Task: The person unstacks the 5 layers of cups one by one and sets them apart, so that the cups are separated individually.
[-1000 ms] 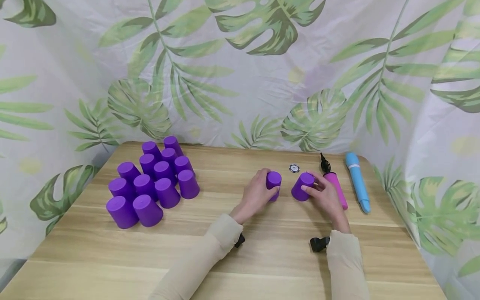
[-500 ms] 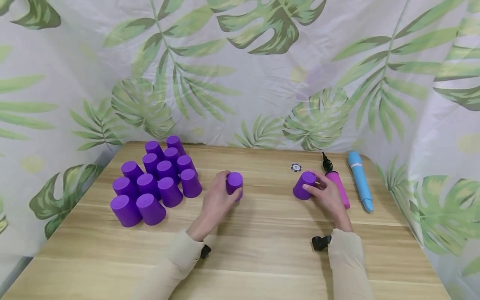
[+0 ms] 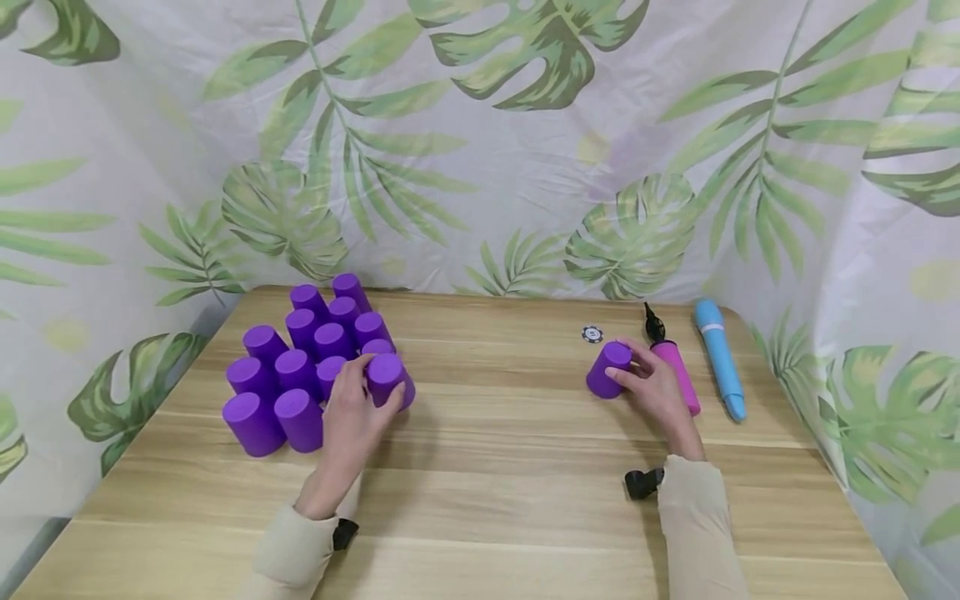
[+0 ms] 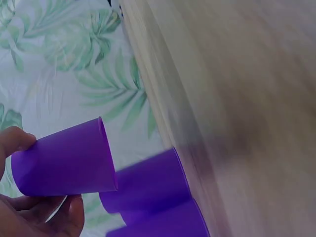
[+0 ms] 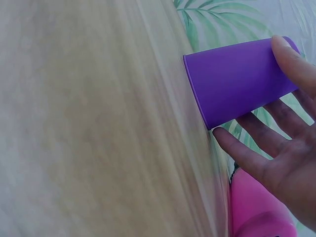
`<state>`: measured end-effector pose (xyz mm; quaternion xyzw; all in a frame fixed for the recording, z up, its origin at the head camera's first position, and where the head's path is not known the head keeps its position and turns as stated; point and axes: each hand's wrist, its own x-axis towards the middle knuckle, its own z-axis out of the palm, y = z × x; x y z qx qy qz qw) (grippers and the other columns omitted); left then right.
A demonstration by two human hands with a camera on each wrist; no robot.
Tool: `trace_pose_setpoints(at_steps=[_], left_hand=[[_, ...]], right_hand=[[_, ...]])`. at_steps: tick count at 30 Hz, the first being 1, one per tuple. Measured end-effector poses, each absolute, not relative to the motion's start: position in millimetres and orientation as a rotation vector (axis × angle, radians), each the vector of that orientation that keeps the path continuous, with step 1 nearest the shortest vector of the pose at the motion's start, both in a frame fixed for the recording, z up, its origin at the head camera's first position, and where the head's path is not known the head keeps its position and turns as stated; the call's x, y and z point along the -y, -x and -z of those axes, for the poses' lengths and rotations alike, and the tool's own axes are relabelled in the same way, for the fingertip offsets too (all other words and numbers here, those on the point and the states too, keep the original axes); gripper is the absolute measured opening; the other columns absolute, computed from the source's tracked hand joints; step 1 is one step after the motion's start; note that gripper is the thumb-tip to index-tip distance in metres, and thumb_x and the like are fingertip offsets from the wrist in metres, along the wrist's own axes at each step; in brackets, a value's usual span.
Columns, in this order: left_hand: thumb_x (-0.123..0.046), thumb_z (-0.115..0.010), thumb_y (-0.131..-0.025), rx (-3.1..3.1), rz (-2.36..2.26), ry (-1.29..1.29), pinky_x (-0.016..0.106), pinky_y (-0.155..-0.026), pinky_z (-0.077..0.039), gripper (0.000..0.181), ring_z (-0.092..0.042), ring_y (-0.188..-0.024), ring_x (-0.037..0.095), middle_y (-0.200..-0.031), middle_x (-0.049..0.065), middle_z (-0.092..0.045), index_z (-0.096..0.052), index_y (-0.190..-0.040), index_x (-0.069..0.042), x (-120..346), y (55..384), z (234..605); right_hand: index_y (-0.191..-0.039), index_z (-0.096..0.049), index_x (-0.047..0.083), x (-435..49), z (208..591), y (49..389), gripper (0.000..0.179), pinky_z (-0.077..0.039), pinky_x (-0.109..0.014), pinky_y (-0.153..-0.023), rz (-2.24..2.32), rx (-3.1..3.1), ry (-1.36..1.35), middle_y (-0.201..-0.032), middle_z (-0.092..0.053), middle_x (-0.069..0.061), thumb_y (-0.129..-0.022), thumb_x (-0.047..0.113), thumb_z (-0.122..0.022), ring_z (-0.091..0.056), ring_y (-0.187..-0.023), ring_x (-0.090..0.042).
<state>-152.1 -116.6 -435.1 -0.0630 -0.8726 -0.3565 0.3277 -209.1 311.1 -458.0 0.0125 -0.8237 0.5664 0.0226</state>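
Note:
My left hand (image 3: 351, 423) grips an upside-down purple cup (image 3: 384, 377) between thumb and fingers. In the left wrist view that cup (image 4: 66, 158) hangs above the table, its rim off the wood. Just behind and below it stands the group of purple cups (image 3: 296, 367), all mouth down, partly hidden by the hand. Farther right, my right hand (image 3: 652, 385) holds another upside-down purple cup (image 3: 609, 371). The right wrist view shows this cup (image 5: 237, 79) with its rim at the table surface and the thumb (image 5: 291, 61) near its base.
Behind the right-hand cup lies a black-and-white poker chip (image 3: 592, 334). A pink hand pump (image 3: 677, 377) with a black nozzle is beside the right hand, and a light blue pen-shaped object (image 3: 722, 362) lies farther right. A leaf-print curtain (image 3: 480, 167) hangs behind the wooden table (image 3: 510, 500).
My left hand has carried its cup leftward from near the right-hand cup to the edge of the cup group. The right hand stays on its cup in the same place.

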Motion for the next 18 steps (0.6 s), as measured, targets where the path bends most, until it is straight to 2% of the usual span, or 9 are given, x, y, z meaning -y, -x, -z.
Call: trace_pose_setpoints(at_steps=[3, 6, 9, 15, 18], left_hand=[[-0.016, -0.078, -0.075, 2.311, 0.954, 0.099, 0.05, -0.075, -0.047, 0.054, -0.055, -0.094, 0.034, -0.104, 0.017, -0.058, -0.054, -0.12, 0.001, 125, 149, 437], [-0.016, -0.076, -0.077, 2.346, 0.963, 0.052, 0.053, -0.081, -0.046, 0.053, -0.054, -0.103, 0.034, -0.111, 0.017, -0.058, -0.053, -0.121, 0.0, 131, 144, 438], [-0.016, -0.075, -0.079, 2.389, 0.959, 0.007, 0.056, -0.081, -0.045, 0.053, -0.053, -0.106, 0.035, -0.116, 0.017, -0.057, -0.051, -0.123, 0.0, 135, 139, 438], [-0.017, -0.072, -0.082, 2.492, 0.943, -0.067, 0.06, -0.079, -0.044, 0.053, -0.054, -0.105, 0.039, -0.117, 0.02, -0.056, -0.049, -0.126, 0.0, 139, 131, 435], [-0.016, -0.072, -0.082, 2.527, 0.937, -0.093, 0.061, -0.079, -0.044, 0.053, -0.055, -0.104, 0.041, -0.117, 0.022, -0.056, -0.049, -0.125, 0.002, 140, 129, 435]], right_hand=[[-0.145, -0.043, 0.009, -311, 459, 210, 0.069, -0.043, -0.045, -0.101, -1.748, 2.551, -0.036, -0.139, -0.049, -0.023, -0.086, 0.025, -0.074, -0.05, -0.125, -0.039], [-0.144, -0.044, 0.009, -310, 460, 209, 0.068, -0.041, -0.048, -0.102, -1.761, 2.546, -0.029, -0.138, -0.05, -0.022, -0.086, 0.025, -0.074, -0.049, -0.125, -0.038], [-0.144, -0.044, 0.009, -310, 459, 208, 0.066, -0.042, -0.046, -0.102, -1.76, 2.547, -0.036, -0.138, -0.05, -0.022, -0.086, 0.023, -0.074, -0.05, -0.125, -0.038], [-0.144, -0.044, 0.011, -311, 457, 210, 0.067, -0.047, -0.033, -0.097, -1.77, 2.548, -0.025, -0.139, -0.05, -0.022, -0.085, 0.024, -0.074, -0.05, -0.125, -0.036], [-0.145, -0.043, 0.011, -312, 458, 211, 0.069, -0.047, -0.033, -0.097, -1.767, 2.557, -0.024, -0.139, -0.049, -0.022, -0.086, 0.024, -0.074, -0.05, -0.125, -0.037]])
